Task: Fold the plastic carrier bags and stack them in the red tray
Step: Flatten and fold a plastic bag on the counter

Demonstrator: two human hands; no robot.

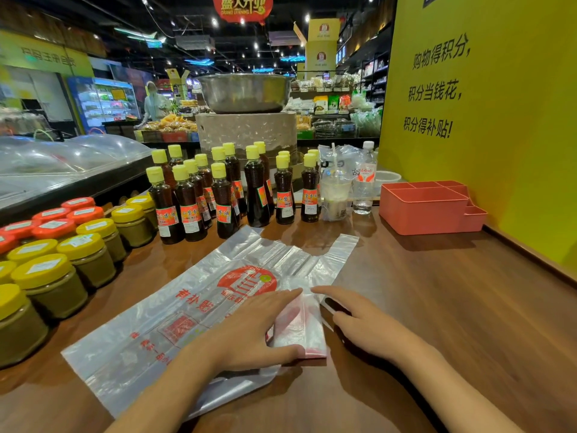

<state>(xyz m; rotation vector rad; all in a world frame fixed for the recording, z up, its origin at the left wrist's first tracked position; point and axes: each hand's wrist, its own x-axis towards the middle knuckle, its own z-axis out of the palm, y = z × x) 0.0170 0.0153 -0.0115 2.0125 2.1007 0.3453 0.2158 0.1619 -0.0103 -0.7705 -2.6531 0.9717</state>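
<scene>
A clear plastic carrier bag (162, 323) with red print lies flat on the wooden table (452, 307), handles pointing away from me. On top of it, near its right edge, sits a small folded bag (299, 326). My left hand (249, 332) lies flat with straight fingers, pressing the folded bag's left side, thumb along its near edge. My right hand (359, 320) rests flat just right of the folded bag, fingertips touching its far corner. The red tray (431, 207) stands at the back right against the yellow wall, its compartments holding no bags.
Rows of dark oil bottles (224, 195) with yellow caps stand behind the bag. Jars (53, 276) with yellow and orange lids crowd the left. A drink cup (335, 195) and a water bottle (365, 179) stand left of the tray. A yellow wall (499, 120) borders the right.
</scene>
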